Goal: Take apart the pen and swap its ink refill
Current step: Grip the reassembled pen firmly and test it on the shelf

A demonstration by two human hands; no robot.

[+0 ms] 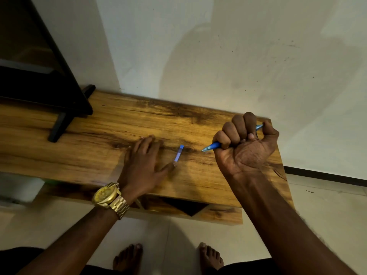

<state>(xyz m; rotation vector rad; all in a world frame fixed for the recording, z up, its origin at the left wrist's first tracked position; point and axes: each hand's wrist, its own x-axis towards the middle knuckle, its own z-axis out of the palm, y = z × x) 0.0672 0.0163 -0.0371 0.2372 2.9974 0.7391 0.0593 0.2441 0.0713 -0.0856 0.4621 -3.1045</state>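
Note:
My right hand (246, 143) is closed in a fist around a blue pen (212, 146), above the right part of the wooden table (99, 135). The pen's tip points left and down, and its other end sticks out past my thumb. A short blue and clear pen piece (178, 154) lies on the table between my hands. My left hand (143, 163) rests flat on the wood with fingers spread, its thumb tip touching or nearly touching the lower end of that piece. Motion blur softens the left hand.
A black stand with a slanted leg (59, 124) sits on the table's left end, under a dark screen. A white wall rises right behind the table. Below the tabletop a shelf opening (186, 207) shows. My bare feet (129, 257) stand on pale floor tiles.

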